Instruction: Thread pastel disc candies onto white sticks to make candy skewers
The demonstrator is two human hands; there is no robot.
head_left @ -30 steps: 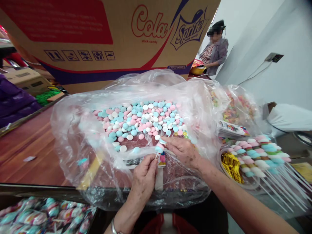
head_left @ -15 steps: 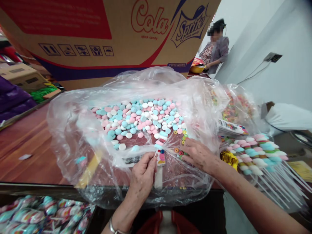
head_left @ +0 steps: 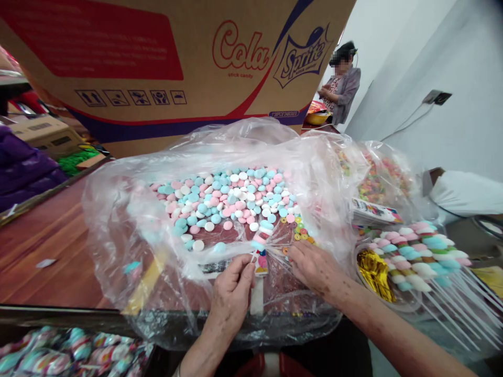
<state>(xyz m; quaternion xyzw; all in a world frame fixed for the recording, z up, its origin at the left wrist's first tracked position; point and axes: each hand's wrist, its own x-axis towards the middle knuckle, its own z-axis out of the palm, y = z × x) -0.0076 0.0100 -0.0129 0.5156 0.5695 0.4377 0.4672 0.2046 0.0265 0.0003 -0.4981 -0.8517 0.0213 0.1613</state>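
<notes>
Over wooden table point(head_left: 51, 246), left hand point(head_left: 231, 293) still pinches stick point(head_left: 251, 256); right hand point(head_left: 314, 267), half-curled, has returned beside it.

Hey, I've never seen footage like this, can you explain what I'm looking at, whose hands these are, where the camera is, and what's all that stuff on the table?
There is no machine here. The camera sits on a person's head and looks down at their own two bare hands. The left hand pinches a thin white stick that has candy discs threaded on its far end. The right hand rests on small ring-shaped candies beside it. Both work over an open clear plastic bag of pink, blue and white candy discs on a wooden table. To the right lies a pile of finished candy sticks. A big cardboard box stands behind, and another person stands farther back.
</notes>
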